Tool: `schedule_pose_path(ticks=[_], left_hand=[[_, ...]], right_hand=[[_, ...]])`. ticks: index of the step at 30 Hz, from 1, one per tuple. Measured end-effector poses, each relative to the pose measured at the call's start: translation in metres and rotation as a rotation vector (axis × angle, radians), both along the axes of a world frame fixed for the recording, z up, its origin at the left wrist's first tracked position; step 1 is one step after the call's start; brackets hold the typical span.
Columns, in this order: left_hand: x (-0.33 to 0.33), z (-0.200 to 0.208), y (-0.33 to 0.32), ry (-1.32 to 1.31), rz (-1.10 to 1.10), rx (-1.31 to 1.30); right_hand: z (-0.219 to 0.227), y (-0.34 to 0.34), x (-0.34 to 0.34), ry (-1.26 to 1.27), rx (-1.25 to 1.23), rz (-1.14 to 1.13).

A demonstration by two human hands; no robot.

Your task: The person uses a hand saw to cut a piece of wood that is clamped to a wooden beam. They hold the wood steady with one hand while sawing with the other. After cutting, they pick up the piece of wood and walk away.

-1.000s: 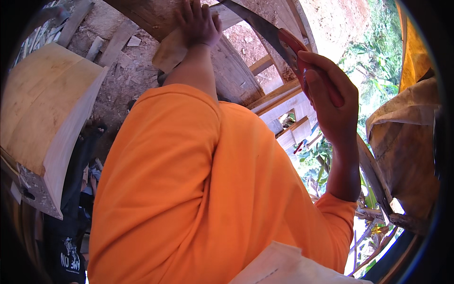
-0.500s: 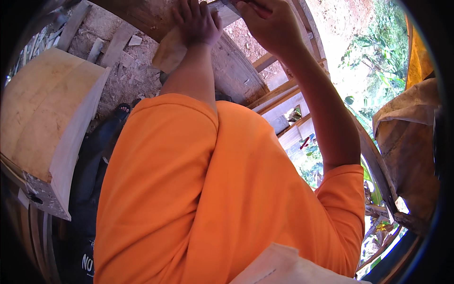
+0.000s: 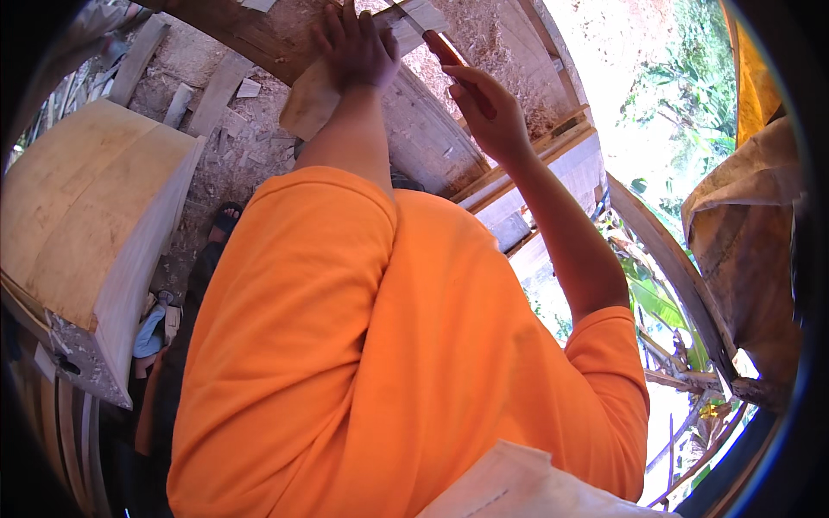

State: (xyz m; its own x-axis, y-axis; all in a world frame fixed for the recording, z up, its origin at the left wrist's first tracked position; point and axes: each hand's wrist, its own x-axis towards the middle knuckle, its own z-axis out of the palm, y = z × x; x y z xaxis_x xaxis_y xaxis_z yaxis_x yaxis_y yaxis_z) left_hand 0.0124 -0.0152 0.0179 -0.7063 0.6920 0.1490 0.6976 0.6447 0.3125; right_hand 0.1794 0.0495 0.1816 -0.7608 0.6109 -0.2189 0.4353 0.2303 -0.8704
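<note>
My left hand lies at the top with fingers spread, pressed down beside a pale strip of wood. A rounded pale wooden block sticks out below its wrist. To the right, my right hand is closed around the long red handle of a tool with a narrow metal blade. The blade reaches up and left over the strip, and its tip leaves the picture, so its exact kind cannot be told. Under both hands runs a weathered plank.
A large curved wooden piece stands at left. Wood shavings and offcuts litter the ground. A wooden beam and a brown sheet edge the right side, near green plants. A sandalled foot shows at left.
My right hand has come down and toward me, drawing the red-handled tool back, so its handle and part of the blade now show. My left hand has barely shifted.
</note>
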Motion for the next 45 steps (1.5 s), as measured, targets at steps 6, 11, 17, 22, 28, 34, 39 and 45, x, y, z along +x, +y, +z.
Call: schedule_pose_path(ticks=[6,11,17,22,28,34,39,45], left_hand=[[-0.003,0.007,-0.004,-0.013,-0.010,0.037],[0.003,0.014,0.006,-0.021,-0.051,0.088],[-0.006,-0.001,-0.006,-0.044,0.007,0.000],[-0.006,0.003,-0.005,-0.090,-0.011,-0.002],[-0.005,-0.012,-0.004,-0.069,-0.012,-0.084],[-0.007,-0.010,-0.001,-0.063,-0.037,-0.124],[-0.010,-0.002,0.001,-0.119,-0.056,-0.200],[-0.008,-0.003,0.002,-0.089,-0.050,-0.080]], right_hand=[[0.026,0.053,-0.104,-0.016,-0.192,0.163],[0.041,0.071,-0.148,-0.072,-0.036,0.115],[0.042,0.039,-0.142,-0.087,0.044,0.121],[0.024,0.019,-0.074,0.020,0.028,-0.008],[-0.003,0.015,0.006,-0.293,0.038,-0.017],[-0.031,0.010,0.047,-0.379,0.083,-0.028],[0.001,0.000,0.012,-0.331,0.099,-0.106],[0.065,0.034,-0.103,-0.233,-0.012,-0.076]])
